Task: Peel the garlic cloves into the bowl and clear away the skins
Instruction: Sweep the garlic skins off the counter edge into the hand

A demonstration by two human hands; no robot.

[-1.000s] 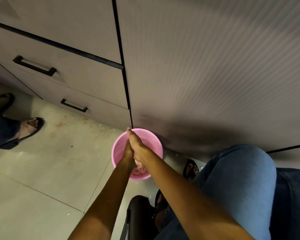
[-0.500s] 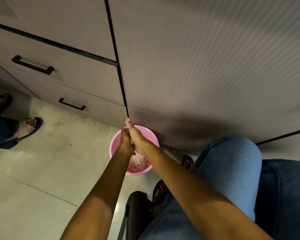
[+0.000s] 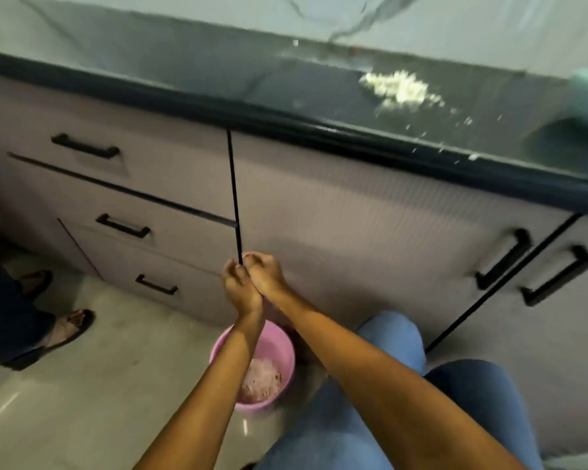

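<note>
dark stone countertop spans upper frame | round pink plastic bucket of skins, lower centre | pale scraps pile upper right, above both hands, right hand nearer | left hand pressed against it, fingers curled, contents unclear

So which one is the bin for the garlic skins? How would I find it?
Look at the floor below the grey cabinet door, just left of the person's knee in blue jeans. There stands a small round pink bin with pinkish skins heaped inside. It is the only pink thing down there.
</note>
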